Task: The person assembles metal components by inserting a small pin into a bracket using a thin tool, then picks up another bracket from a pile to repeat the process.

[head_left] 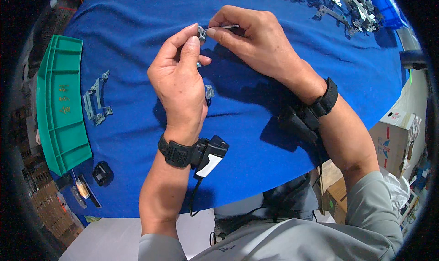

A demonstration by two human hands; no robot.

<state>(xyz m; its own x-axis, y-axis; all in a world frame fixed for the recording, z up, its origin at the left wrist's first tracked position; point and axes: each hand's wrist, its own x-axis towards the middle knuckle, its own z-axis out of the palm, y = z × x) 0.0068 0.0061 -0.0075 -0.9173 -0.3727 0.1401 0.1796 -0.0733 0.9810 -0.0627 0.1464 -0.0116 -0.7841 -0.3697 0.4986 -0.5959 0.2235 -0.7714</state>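
My left hand [179, 73] is raised above the blue cloth, its thumb and forefinger pinching a small grey metal piece [201, 33]. Close beside it, my right hand [256, 37] closes thumb and fingers around a thin silvery tool [228, 27], whose exact kind I cannot make out. The fingertips of both hands nearly meet at the metal piece. Partly hidden behind my left hand's edge is another small grey metal part [209, 92]. Several grey metal brackets [97, 98] lie on the cloth to the left.
A green divided tray [65, 137] stands at the left, holding small brass-coloured pieces [63, 98]. Near it lie a black object [103, 173] and a knife-like tool [82, 189]. Metal parts are heaped [354, 9] at far right, by a blue bin [386, 7].
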